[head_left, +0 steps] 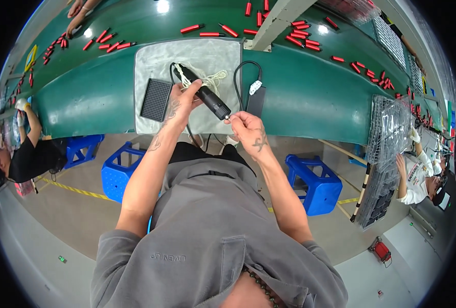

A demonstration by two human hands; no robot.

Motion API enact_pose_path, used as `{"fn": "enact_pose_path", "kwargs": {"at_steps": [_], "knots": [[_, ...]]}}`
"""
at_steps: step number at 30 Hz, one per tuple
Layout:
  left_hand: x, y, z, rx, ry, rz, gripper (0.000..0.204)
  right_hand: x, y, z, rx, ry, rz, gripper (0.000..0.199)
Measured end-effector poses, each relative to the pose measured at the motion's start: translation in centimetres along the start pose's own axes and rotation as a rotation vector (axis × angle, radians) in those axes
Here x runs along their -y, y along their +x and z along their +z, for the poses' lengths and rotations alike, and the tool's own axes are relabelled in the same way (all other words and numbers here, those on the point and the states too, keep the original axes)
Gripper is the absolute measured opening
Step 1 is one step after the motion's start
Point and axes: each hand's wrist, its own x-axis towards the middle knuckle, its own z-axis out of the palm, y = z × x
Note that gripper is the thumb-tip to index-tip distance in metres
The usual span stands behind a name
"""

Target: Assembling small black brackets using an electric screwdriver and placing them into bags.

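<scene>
My left hand (183,101) is wrapped round a black electric screwdriver (210,98), tilted with its tip toward my right side. Pale string (215,77) is tangled about its upper end. At the tip, the fingers of my right hand (249,132) are pinched together. Whatever small piece they hold there is too small to make out. Beneath both hands lies a grey cloth (147,57) on the green bench. A black gridded tray (156,100) rests on the cloth, left of my left hand. Right of the cloth sits a black power adapter (256,104) with a cable.
Red-and-black cylinders (192,28) lie scattered along the green conveyor (161,15) beyond the bench. A metal post (276,23) stands behind the cloth. Blue stools (318,187) flank me. Clear plastic trays (384,149) are stacked at right. Other people work on both sides.
</scene>
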Motion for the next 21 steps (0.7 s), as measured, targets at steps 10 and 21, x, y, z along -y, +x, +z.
{"fn": "enact_pose_path", "kwargs": {"at_steps": [10, 21], "knots": [[4.3, -0.7, 3.2, -0.197, 0.360, 0.451, 0.063, 0.8, 1.2, -2.3, -0.016, -0.162, 0.023, 0.019], [2.4, 2.3, 3.1, 0.565, 1.334, 1.318, 0.037, -1.5, 2.5, -3.6, -0.041, -0.121, 0.023, 0.023]]}}
